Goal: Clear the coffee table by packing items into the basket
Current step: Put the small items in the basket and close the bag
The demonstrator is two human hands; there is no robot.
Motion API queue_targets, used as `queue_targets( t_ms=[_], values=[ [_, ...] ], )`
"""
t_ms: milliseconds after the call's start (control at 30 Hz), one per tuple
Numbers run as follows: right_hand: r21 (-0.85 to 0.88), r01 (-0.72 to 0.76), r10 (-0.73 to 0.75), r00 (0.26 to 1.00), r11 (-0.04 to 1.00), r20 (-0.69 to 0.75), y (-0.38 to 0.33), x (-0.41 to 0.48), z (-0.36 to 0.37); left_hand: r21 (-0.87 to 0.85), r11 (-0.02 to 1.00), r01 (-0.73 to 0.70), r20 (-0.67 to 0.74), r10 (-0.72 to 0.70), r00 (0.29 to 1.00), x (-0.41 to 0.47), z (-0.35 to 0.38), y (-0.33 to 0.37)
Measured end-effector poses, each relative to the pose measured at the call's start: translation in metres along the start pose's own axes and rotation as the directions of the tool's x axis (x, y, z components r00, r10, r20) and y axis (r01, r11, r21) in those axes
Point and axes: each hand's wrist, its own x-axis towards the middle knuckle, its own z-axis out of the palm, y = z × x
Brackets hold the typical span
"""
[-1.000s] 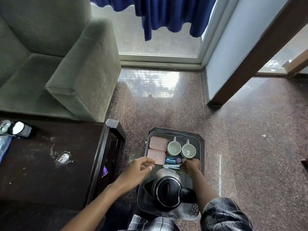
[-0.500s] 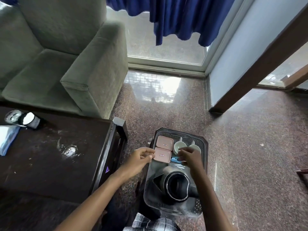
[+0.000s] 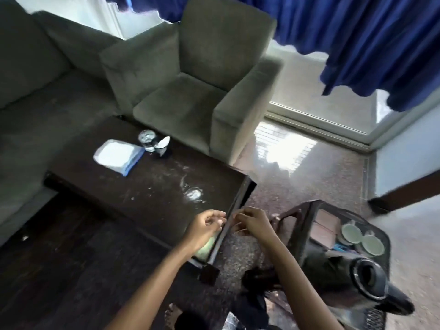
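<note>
The dark coffee table [image 3: 147, 186] fills the middle left. On its far part lie a folded white and blue cloth [image 3: 117, 156], a clear glass [image 3: 147, 140] and a small dark and white object [image 3: 163, 147]. The grey basket [image 3: 307, 225] stands on the floor at the right, holding a black kettle [image 3: 364, 277], two pale cups [image 3: 362, 238] and pink boxes [image 3: 325, 225]. My left hand [image 3: 206, 226] and my right hand [image 3: 252, 222] hover close together over the table's near right corner, fingers loosely curled. The picture is blurred, and I see nothing in either hand.
A green armchair [image 3: 197, 86] stands right behind the table and a sofa [image 3: 35, 75] at the left. Blue curtains [image 3: 357, 39] hang over a glass door at the back right. Speckled stone floor [image 3: 333, 167] lies between table, basket and wall.
Both hands have left the basket and come over the table's corner. The view has swung left, so the table sits in the middle and the basket at the right edge.
</note>
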Motion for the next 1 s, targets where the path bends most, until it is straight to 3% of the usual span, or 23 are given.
queue_targets(
  t_ms=[233,467,800,1000],
  values=[
    [-0.076,0.056,-0.043,0.985,0.996,0.165,-0.035,-0.007,0.148,-0.147,0.989,0.026,-0.175,-0.052,0.983,-0.053,-0.139,-0.052],
    [-0.151,0.098,-0.051,0.955,0.984,0.292,-0.068,0.007,0.231,-0.238,0.971,-0.019,-0.283,-0.051,0.958,-0.060,-0.223,-0.066],
    [-0.130,-0.034,0.072,0.951,0.991,0.302,-0.084,0.111,0.343,-0.259,0.965,0.040,-0.276,-0.114,0.954,-0.001,-0.344,-0.083],
    [-0.223,-0.099,0.148,0.966,0.970,0.213,-0.110,0.199,0.408,-0.209,0.972,0.107,-0.274,-0.163,0.948,0.060,-0.434,-0.067]
  ],
)
